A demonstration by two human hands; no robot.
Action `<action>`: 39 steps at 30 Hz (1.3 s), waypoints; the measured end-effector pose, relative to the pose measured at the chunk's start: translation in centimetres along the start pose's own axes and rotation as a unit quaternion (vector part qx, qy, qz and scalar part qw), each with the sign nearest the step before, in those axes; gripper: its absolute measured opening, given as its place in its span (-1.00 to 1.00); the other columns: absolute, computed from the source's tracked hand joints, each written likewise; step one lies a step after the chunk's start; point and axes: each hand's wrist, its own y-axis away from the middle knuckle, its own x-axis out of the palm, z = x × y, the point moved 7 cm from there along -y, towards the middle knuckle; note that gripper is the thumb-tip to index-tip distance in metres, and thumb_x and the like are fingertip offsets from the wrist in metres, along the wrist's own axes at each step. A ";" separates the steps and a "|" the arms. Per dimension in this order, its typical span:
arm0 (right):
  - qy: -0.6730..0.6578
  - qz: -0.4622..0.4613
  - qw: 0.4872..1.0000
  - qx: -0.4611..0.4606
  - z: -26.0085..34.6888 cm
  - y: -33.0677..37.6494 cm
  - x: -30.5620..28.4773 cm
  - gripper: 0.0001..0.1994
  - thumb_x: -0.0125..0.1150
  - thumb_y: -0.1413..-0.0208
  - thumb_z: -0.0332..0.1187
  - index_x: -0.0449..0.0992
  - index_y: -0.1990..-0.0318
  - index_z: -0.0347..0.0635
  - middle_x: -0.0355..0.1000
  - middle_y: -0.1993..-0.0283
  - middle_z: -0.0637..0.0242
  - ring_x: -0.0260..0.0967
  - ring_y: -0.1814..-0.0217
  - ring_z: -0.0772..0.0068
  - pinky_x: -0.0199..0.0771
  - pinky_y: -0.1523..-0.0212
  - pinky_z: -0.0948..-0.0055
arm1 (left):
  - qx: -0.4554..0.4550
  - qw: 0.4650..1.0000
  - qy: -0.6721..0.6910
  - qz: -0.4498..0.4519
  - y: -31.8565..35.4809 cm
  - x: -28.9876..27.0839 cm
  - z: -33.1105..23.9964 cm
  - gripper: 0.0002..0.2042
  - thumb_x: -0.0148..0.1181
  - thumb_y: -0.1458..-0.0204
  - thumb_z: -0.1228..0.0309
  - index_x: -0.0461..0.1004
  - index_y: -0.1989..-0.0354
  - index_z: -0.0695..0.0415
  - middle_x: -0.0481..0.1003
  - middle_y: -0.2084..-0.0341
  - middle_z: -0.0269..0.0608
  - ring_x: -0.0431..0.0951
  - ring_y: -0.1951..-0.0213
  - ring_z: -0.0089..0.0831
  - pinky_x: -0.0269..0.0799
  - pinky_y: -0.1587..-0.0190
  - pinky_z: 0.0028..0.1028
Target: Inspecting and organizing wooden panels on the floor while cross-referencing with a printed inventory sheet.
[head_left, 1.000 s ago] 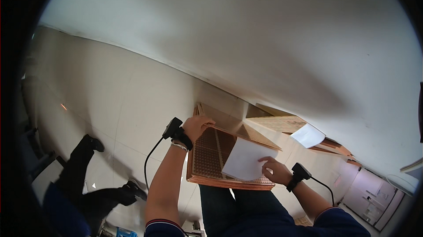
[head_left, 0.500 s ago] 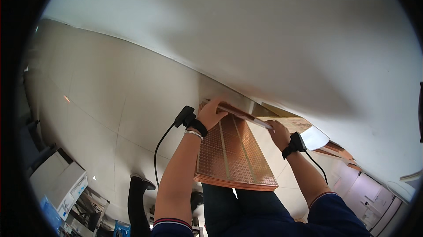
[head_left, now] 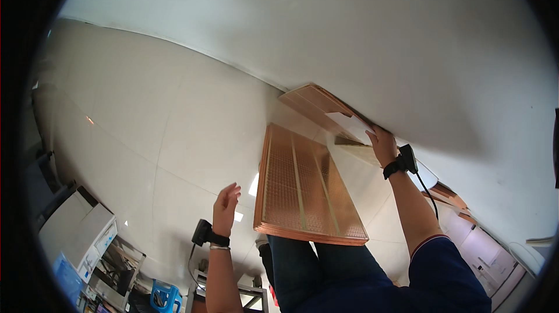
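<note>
A stack of copper-coloured circuit board panels [head_left: 308, 185], finely patterned with pale lengthwise strips, lies in front of my legs. Beyond it, a tilted circuit board panel [head_left: 311, 103] stands close to the white wall. My right hand [head_left: 383, 145] grips the near end of that panel, where a white sheet [head_left: 349, 122] lies against its face. The fingertips on the panel's back are hidden. To the left of the stack, my left hand [head_left: 225, 209] is raised with nothing in it, its fingers loosely stretched.
The white wall [head_left: 349, 34] slants across the far side above the tiled floor [head_left: 128, 132]. A brownish board [head_left: 361, 151] rests near the wall beside my right hand. At lower left are a white cabinet [head_left: 87, 237] and a blue stool [head_left: 166, 295]. Cables hang from both wrist devices.
The panel held in both hands over the stack has moved away toward the wall, in my right hand. My left hand has let go and drawn back to the lower left.
</note>
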 end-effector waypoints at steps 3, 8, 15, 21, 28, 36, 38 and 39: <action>0.006 -0.009 1.000 0.007 1.0 0.0 -0.5 -0.76 0.08 0.07 -0.24 0.41 0.26 -0.13 0.38 0.36 0.05 0.31 0.28 -0.03 0.32 0.32 0.15 | -0.009 1.000 0.009 0.014 2.4 0.8 1.4 -0.68 -0.15 -0.10 0.31 0.22 0.00 0.16 0.36 0.13 -0.18 0.36 0.11 -0.45 0.26 0.08 -0.49; -0.013 -0.033 0.999 0.030 1.8 0.8 -0.9 -0.76 0.09 0.09 -0.31 0.39 0.23 -0.17 0.38 0.33 0.06 0.31 0.26 -0.01 0.32 0.27 0.18 | 0.019 0.996 0.080 0.016 4.2 3.7 0.0 -0.68 -0.17 -0.11 0.33 0.22 0.01 0.23 0.34 0.12 -0.17 0.33 0.07 -0.45 0.23 0.03 -0.48; -0.028 -0.115 0.992 -0.037 4.5 3.5 -3.8 -0.61 0.00 0.12 -0.58 0.27 0.04 -0.18 0.22 0.03 0.13 0.12 -0.03 0.10 0.14 -0.03 0.28 | 0.082 0.995 0.055 -0.014 5.6 6.2 -1.4 -0.69 -0.08 -0.05 0.42 0.22 0.02 0.21 0.28 0.07 -0.20 0.31 0.09 -0.52 0.26 0.10 -0.59; -0.072 -0.073 0.992 -0.074 7.5 5.2 -5.1 -0.58 -0.06 0.13 -0.62 0.25 0.01 -0.18 0.16 -0.04 0.12 0.07 -0.10 0.10 0.07 -0.09 0.26 | 0.141 0.990 0.002 0.016 6.6 6.6 -0.9 -0.58 0.13 0.14 0.55 0.22 0.04 0.17 0.14 -0.02 -0.16 0.26 0.03 -0.46 0.31 0.11 -0.57; -0.189 0.178 0.955 -0.145 9.9 12.6 -1.9 -0.60 -0.03 0.06 -0.44 0.22 -0.02 -0.22 0.16 -0.06 0.07 0.05 -0.12 0.07 0.04 -0.11 0.25 | 0.114 0.990 0.086 0.016 7.1 7.5 0.2 -0.56 0.14 0.18 0.62 0.22 0.06 0.15 0.14 -0.02 -0.16 0.24 0.00 -0.45 0.30 0.08 -0.56; -0.155 0.319 0.919 -0.173 13.5 21.3 0.0 -0.49 0.09 0.11 -0.35 0.16 -0.06 -0.17 0.13 -0.08 0.12 0.11 -0.09 0.11 0.10 -0.07 0.23 | 0.160 0.985 0.057 -0.007 6.6 7.9 -0.8 -0.57 0.12 0.18 0.66 0.23 0.07 0.17 0.18 -0.01 -0.14 0.25 0.00 -0.43 0.31 0.08 -0.55; -0.107 0.277 0.948 -0.117 12.8 20.8 0.1 -0.49 0.10 0.18 -0.44 0.18 -0.03 -0.13 0.17 -0.05 0.16 0.17 -0.02 0.09 0.18 -0.01 0.24 | 0.143 0.984 0.110 0.009 6.3 8.4 -1.7 -0.58 0.12 0.18 0.66 0.24 0.07 0.18 0.18 -0.01 -0.12 0.26 0.01 -0.45 0.30 0.08 -0.54; -0.110 0.272 0.949 -0.116 12.8 20.8 0.1 -0.49 0.10 0.18 -0.44 0.18 -0.03 -0.13 0.17 -0.05 0.16 0.17 -0.02 0.09 0.18 -0.01 0.24 | 0.146 0.983 0.106 0.012 6.3 8.4 -2.0 -0.58 0.12 0.18 0.66 0.24 0.07 0.18 0.18 -0.01 -0.12 0.26 0.01 -0.45 0.30 0.08 -0.54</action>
